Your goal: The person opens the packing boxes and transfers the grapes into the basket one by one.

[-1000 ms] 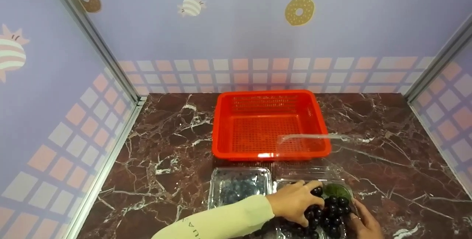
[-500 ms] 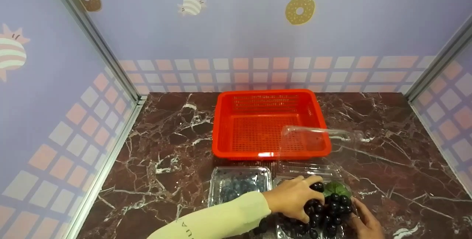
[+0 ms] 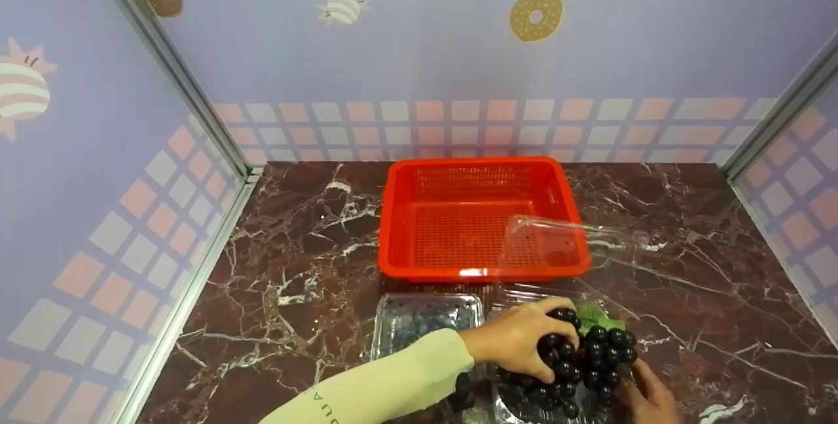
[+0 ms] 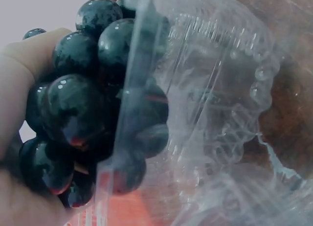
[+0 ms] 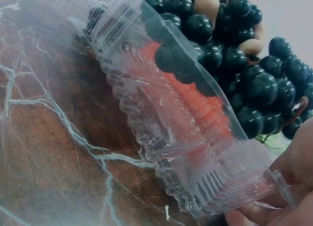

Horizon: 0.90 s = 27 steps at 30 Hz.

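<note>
My left hand (image 3: 514, 339) grips a bunch of dark grapes (image 3: 605, 352), its fingers and thumb curled round the berries. The bunch sits partly over an open clear plastic box (image 3: 507, 407), and a green leaf (image 3: 599, 319) shows at its far end. At the box's right side, my right hand (image 3: 651, 398) pinches the rim, thumb and fingers on either side of the wall (image 5: 239, 196). In the left wrist view, grapes (image 4: 73, 108) fill the grasp and some lie behind the clear wall. The clear lid (image 3: 550, 247) stands raised behind the box. The left forearm covers part of the scene.
A red plastic basket (image 3: 386, 228) stands behind the boxes, with the raised lid overlapping its near right corner from this view. To the left is a second clear box (image 3: 429, 313) with dark contents. More dark grapes (image 3: 463, 391) show beside the left sleeve. The marbled tabletop (image 3: 294, 280) meets patterned walls.
My left hand has raised the grapes slightly and shifted them away from me, uncovering more of the box. The leaf has moved with them, and the lid has tipped back. My right hand stays.
</note>
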{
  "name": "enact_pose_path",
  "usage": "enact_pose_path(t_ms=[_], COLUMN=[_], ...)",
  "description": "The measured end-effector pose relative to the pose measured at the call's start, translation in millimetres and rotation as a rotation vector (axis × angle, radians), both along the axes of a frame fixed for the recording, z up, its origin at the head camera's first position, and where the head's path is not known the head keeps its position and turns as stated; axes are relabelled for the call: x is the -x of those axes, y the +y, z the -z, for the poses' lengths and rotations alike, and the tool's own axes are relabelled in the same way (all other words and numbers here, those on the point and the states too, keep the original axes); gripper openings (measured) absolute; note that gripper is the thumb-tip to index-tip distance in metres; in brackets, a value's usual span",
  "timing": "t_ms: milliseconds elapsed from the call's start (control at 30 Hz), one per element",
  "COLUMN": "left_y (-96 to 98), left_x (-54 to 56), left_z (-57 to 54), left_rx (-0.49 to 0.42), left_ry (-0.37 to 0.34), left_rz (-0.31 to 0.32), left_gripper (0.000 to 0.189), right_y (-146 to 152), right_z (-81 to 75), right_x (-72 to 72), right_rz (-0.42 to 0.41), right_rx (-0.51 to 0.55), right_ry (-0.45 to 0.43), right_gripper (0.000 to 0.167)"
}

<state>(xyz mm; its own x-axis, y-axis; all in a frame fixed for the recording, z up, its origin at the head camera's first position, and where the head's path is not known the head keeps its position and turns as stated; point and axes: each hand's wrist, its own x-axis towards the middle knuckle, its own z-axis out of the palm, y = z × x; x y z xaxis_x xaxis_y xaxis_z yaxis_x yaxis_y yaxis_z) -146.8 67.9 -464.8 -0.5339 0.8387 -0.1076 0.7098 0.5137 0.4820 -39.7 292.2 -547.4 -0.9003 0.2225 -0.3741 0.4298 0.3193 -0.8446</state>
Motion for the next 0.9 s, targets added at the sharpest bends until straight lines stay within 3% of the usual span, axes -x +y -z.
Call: enact_pose_path(t_ms=[300,600,900], left_y=[-2.4,-8.2,-13.0], left_x=[6.4,10.7,10.5], left_z=[-2.5,-13.1,-24.1], left_rx=[-0.243,-0.245,-0.24], left_ry=[-0.025,0.011,0.02], left_rz=[-0.004,0.015,0.005], left_gripper=[0.046,0.046,0.046], right_y=[1.6,-0.5,-0.6], right_z=[-2.9,-7.1,-9.7], right_x=[0.5,2.6,-0.3], right_rz=[-0.04,-0.003,0.026], right_rx=[-0.118,-0.042,-0.015], right_ry=[0.012,-0.084,-0.058], right_gripper=[0.058,0.063,0.059])
